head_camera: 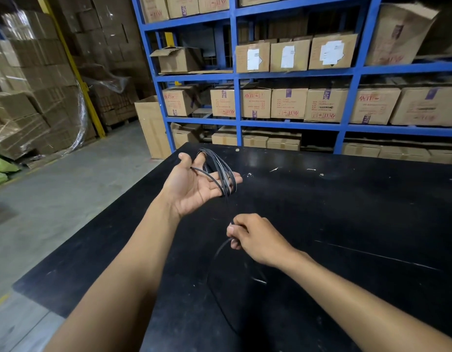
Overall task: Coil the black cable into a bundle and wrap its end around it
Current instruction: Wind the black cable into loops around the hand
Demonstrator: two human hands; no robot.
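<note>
Several loops of the black cable [221,171] hang around the spread fingers of the left hand [194,185], which is held palm up and open above the black table [346,199]; the loops run from the thumb side across to the far fingers. From the bundle, a single strand drops down and toward the person into the right hand [250,237], which is clenched on it in a pinch. Below that grip the remaining slack curves onto the table surface nearer the body, where it is hard to trace against the dark top. The right hand sits nearer the person and just below the left. The long axis of the free strand points from the right hand up to the coil, so the next turn likely carries it upward and over the left fingers. Coiling appears partly complete; the end wrap is not yet begun.
</note>
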